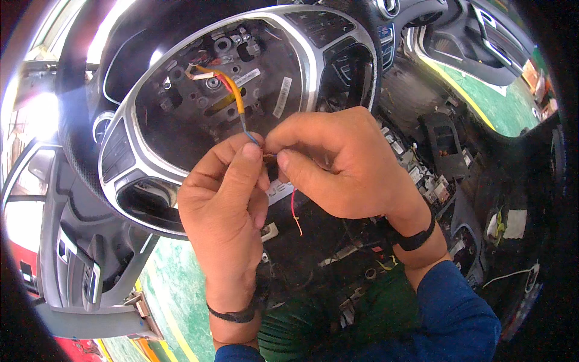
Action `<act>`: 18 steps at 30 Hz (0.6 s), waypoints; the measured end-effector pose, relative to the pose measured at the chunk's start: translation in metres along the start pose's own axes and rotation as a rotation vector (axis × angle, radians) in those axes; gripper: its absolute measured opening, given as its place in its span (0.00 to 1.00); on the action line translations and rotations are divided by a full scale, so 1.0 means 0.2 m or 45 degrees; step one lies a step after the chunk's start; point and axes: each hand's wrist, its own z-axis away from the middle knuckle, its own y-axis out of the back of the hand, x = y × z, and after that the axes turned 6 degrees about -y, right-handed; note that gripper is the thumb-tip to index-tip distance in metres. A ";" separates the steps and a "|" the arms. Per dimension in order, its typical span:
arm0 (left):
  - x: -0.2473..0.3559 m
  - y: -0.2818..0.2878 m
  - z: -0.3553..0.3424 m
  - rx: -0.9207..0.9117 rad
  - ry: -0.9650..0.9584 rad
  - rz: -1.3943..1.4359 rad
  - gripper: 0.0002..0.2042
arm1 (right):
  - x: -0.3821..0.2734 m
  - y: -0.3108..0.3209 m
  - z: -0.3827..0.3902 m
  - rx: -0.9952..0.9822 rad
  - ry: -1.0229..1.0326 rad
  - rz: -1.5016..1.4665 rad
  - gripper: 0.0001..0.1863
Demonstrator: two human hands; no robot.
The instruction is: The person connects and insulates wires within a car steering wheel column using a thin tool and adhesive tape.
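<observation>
My left hand (pixel 226 187) is closed in a pinch on a thin blue wire (pixel 251 138), thumb against forefinger. The wire comes out of a yellow-orange sleeve (pixel 235 90) that rises from the open hub of a steering wheel (pixel 136 158). Close against it, my right hand (pixel 350 163) also pinches, its fingertips on a thin wire end (pixel 269 155) that looks like bare copper between the two hands. A red wire (pixel 294 205) with a stripped tip hangs below my right fingers. The fingers hide where the wires meet.
An open car door (pixel 90 241) stands at the left, another door (pixel 476 42) at the upper right. Right of the wheel lies a stripped centre console (pixel 443 145) with exposed parts. A wrench (pixel 351 297) lies low, near my legs. Green floor (pixel 175 271) shows beyond the doorway.
</observation>
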 end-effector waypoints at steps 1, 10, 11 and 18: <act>0.00 -0.01 0.00 0.000 0.001 0.000 0.10 | 0.01 -0.01 0.00 0.000 -0.001 0.000 0.07; 0.00 0.01 0.01 0.073 -0.037 0.036 0.09 | 0.03 -0.07 0.00 0.067 -0.073 -0.242 0.10; 0.00 0.01 0.01 0.048 -0.033 0.081 0.09 | 0.01 -0.06 0.00 0.010 -0.152 -0.271 0.08; -0.01 0.00 0.01 0.072 -0.048 -0.004 0.12 | 0.02 -0.11 0.00 0.123 -0.173 -0.257 0.10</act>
